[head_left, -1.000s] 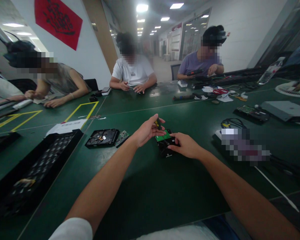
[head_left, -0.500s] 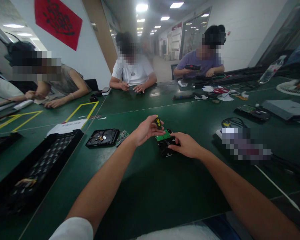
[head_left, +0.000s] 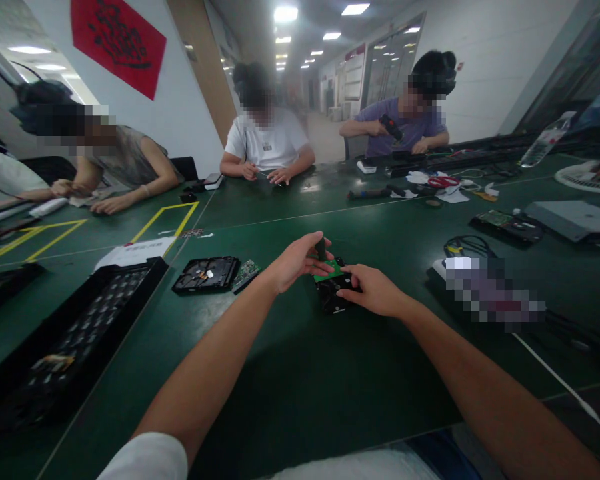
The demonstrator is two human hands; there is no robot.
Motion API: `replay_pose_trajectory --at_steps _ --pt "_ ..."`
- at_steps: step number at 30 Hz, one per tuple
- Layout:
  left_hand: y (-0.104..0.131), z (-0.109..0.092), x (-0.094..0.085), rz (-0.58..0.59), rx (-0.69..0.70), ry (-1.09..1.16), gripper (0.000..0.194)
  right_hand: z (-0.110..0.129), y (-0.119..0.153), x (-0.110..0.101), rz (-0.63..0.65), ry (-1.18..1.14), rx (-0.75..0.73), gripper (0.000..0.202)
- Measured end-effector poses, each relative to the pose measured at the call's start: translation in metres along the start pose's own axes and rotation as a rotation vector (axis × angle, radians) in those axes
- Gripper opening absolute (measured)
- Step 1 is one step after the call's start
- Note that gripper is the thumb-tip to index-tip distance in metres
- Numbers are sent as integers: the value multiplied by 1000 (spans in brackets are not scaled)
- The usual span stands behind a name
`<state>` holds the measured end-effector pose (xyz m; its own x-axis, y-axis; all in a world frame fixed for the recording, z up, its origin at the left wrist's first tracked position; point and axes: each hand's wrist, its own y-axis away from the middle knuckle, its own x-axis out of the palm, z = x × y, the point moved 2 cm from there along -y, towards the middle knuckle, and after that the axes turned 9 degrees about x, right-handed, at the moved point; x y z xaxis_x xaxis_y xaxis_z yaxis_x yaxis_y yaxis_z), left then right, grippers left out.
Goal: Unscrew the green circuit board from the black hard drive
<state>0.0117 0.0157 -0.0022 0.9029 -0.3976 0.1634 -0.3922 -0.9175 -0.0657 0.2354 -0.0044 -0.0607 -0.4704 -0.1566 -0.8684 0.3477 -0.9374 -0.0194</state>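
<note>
A black hard drive (head_left: 333, 297) with a green circuit board (head_left: 336, 267) at its far end lies on the green table in front of me. My left hand (head_left: 305, 261) is closed on a screwdriver (head_left: 321, 248), whose dark handle stands upright over the board; its tip is hidden. With thumb and forefinger, my right hand (head_left: 367, 288) grips the drive's right side.
Left of my hands lie another opened drive (head_left: 205, 275) and a loose circuit board (head_left: 247, 272). A long black tray (head_left: 87, 320) is farther left. To the right are a cable (head_left: 467, 245), a drive (head_left: 507, 225) and a grey box (head_left: 575, 220). Three people sit across.
The screwdriver in my left hand has turned, its yellow marking now out of sight, and my left fingers have shifted slightly. Across the table, the person in purple has raised and tilted a dark tool.
</note>
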Motion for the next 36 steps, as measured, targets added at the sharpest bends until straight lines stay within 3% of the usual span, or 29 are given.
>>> replay_pose_trajectory --at_steps 6,12,21,27,36 --pt "-1 3 -2 1 11 51 56 1 0 0 12 -10 34 60" --pt "-2 4 -4 31 -10 97 51 1 0 -1 12 -8 30 59" --pt "-3 -1 -5 -51 -35 -22 49 -3 0 2 9 -38 11 55" --pt "-2 0 -2 4 -10 6 43 -2 -1 1 9 -16 -8 59" --pt "-2 2 -5 4 -4 82 51 0 -1 0 16 -1 13 59"
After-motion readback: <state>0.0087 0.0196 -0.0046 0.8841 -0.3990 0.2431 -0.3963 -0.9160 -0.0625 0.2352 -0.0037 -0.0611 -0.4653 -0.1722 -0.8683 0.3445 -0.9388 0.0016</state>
